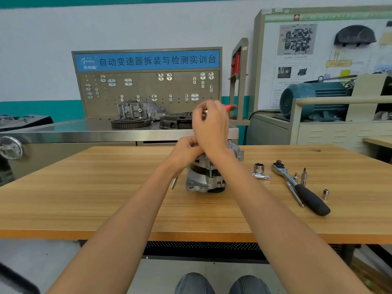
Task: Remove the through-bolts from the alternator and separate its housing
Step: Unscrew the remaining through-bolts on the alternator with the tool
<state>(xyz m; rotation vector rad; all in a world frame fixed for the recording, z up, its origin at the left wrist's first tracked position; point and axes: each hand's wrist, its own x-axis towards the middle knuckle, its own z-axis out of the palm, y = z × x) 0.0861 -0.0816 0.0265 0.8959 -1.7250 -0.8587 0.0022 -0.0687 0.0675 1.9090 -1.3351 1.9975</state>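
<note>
The top of the alternator (206,177) is hidden behind the left hand (186,150) and right hand (211,124). The small item between the right fingers (200,110) is blurred. The bolt (174,183) is partly covered by the left forearm.

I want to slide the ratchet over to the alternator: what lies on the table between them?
In the head view, a large socket standing on a short chrome adapter lies between the alternator and the ratchet; otherwise bare wooden table.
</note>
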